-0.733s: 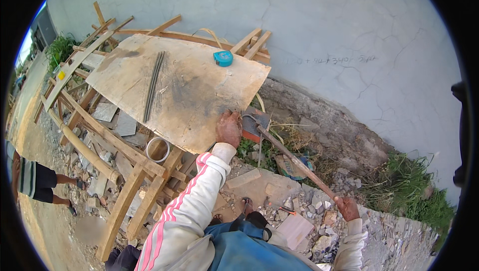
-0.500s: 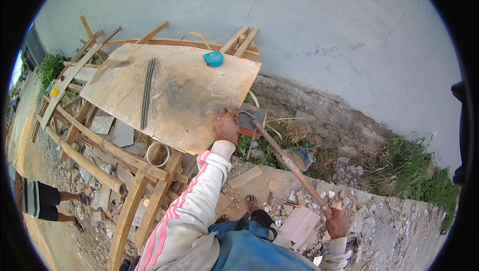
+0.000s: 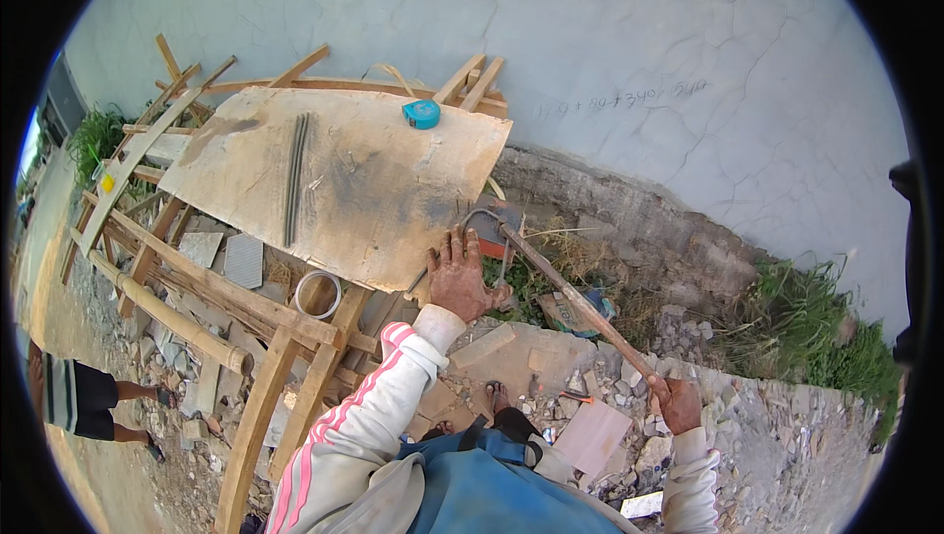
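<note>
My left hand (image 3: 459, 278) lies with its fingers spread at the near right corner of a worn wooden board (image 3: 226, 165). Thin dark metal shows on both sides of this hand; its shape under the palm is hidden. My right hand (image 3: 679, 406) is wrapped around the low end of a long rusty bar (image 3: 580, 303). The bar's hooked head rests at the board's right end, by a dark plate with a red edge (image 3: 489, 239). A bundle of thin metal rods (image 3: 295, 180) and a teal tape measure (image 3: 422, 114) lie on the board.
Timber framing (image 3: 258, 426) and a bamboo pole (image 3: 177, 318) stand around the board, with a white ring (image 3: 318, 295) beside it. A grey wall (image 3: 629, 32) rises behind. Rubble, a pinkish slab (image 3: 592, 436) and an orange-handled tool (image 3: 577, 397) lie below. A person (image 3: 93, 396) stands left.
My left hand has come off the board's edge toward me, its fingers now spread wider. My right hand has shifted slightly right and upward with the bar's end.
</note>
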Available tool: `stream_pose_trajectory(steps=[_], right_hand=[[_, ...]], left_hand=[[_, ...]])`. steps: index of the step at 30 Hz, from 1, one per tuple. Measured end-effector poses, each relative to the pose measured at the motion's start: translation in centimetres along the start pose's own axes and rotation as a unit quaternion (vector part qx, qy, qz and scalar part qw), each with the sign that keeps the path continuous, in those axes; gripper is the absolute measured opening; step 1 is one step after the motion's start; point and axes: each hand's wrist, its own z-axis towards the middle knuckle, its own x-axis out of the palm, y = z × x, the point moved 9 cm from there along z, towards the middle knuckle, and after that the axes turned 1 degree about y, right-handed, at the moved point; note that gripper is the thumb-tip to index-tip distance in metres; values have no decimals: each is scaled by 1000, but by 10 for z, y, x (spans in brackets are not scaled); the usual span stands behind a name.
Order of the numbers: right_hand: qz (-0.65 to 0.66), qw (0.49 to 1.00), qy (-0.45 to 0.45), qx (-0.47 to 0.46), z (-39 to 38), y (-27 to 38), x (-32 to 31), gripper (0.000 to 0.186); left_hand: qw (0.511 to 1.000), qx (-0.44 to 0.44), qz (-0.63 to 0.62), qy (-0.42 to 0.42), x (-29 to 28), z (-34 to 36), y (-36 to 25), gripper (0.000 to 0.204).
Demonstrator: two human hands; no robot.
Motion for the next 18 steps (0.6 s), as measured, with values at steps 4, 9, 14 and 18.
stream_pose_trajectory(steps=[4,9,14,18], right_hand=[[-14,1000,2,-15,6,6,-22,74],[-66,998,4,-11,-1,13,-30,73],[-73,997,-22,25,-11,17,-27,67],[-34,995,-86,48,-48,38,-8,69]], left_hand=[[1000,2,-6,5,4,5,3,118],[1000,16,-27,-4,-1,5,4,116],[999,19,-27,-25,-3,2,2,111],[998,40,-26,-43,-6,3,7,109]])
